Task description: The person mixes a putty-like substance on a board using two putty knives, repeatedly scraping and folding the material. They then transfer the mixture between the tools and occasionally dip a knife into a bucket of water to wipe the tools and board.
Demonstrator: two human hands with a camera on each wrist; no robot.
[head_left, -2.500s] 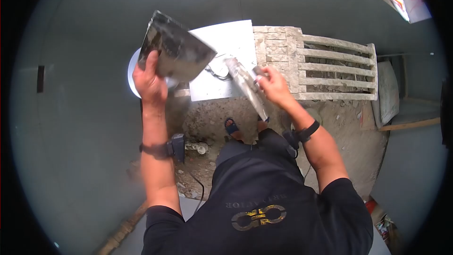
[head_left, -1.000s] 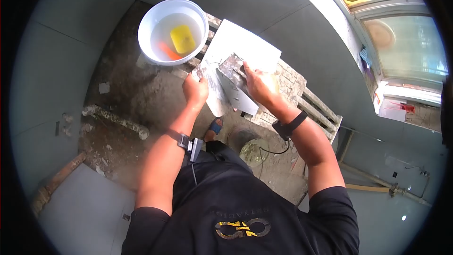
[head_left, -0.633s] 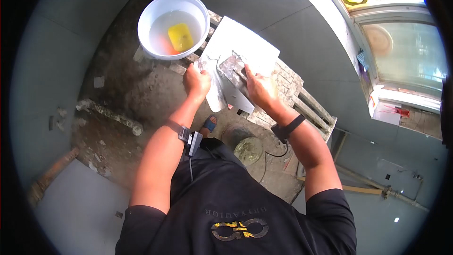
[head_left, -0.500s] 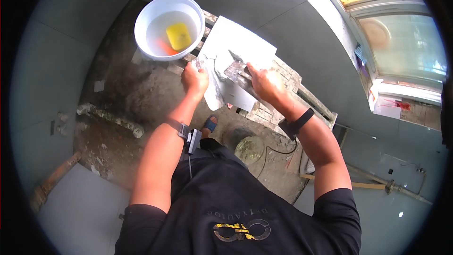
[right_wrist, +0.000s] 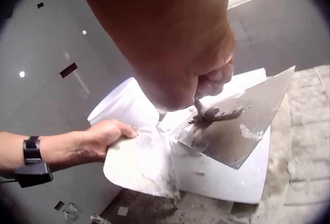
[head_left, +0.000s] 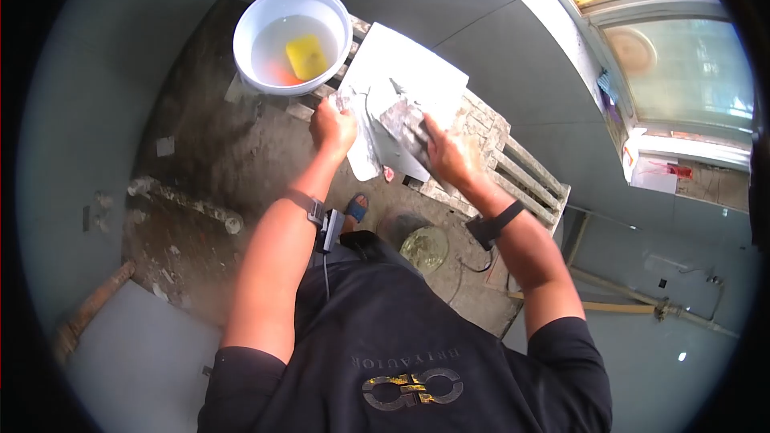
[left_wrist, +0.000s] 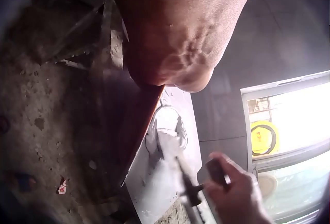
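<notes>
My left hand (head_left: pixel 333 128) grips the edge of a flat, pale-smeared plate (head_left: pixel 365 156), thumb on top in the right wrist view. The right hand (head_left: pixel 453 156) holds a broad metal trowel (head_left: pixel 405 127) by its handle; its blade (right_wrist: pixel 232 126) lies tilted above a white board (head_left: pixel 413 56), beside the plate. Grey-white paste (left_wrist: pixel 167 118) is on the white surface in the left wrist view. The board rests on a dirty slatted bench (head_left: pixel 485 116). My right fingers (right_wrist: pixel 214 79) are curled round the handle, which is mostly hidden.
A white bucket (head_left: pixel 245 64) holding water, a yellow block (head_left: pixel 306 58) and something orange stands left of the board. A round container (head_left: pixel 425 248) is on the floor by my foot. A pipe (head_left: pixel 196 207) lies at the left; a window (head_left: pixel 682 64) is at the upper right.
The plate has come down from its raised position to beside the trowel, and the bucket and window have come into view. Lately the right hand has moved slightly left with the trowel.
</notes>
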